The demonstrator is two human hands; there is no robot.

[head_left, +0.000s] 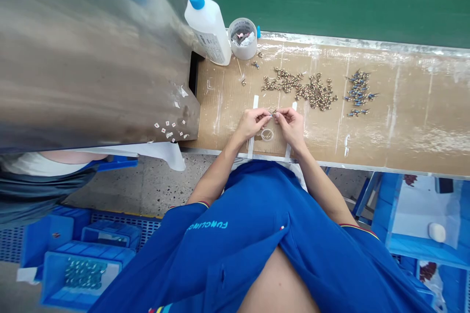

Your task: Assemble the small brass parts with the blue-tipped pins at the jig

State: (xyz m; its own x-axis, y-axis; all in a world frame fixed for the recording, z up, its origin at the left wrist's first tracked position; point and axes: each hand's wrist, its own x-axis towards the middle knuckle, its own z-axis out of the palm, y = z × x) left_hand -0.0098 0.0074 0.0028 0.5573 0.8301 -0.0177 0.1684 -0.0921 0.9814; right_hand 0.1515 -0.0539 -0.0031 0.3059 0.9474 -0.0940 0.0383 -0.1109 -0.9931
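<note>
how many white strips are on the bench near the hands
2: one strip runs under the left hand, the other under the right hand; hands hide their middles.

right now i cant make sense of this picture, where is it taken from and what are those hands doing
This single view comes from a camera worn on a person's head, looking down past their blue shirt. Their bare left hand and right hand pinch a tiny metal part between their fingertips, above a tan cardboard-covered bench. On the bench lie a heap of small brass-coloured metal parts, a cluster of blue-and-metal parts, a white plastic bottle with a blue nozzle and a small clear ring.
</note>
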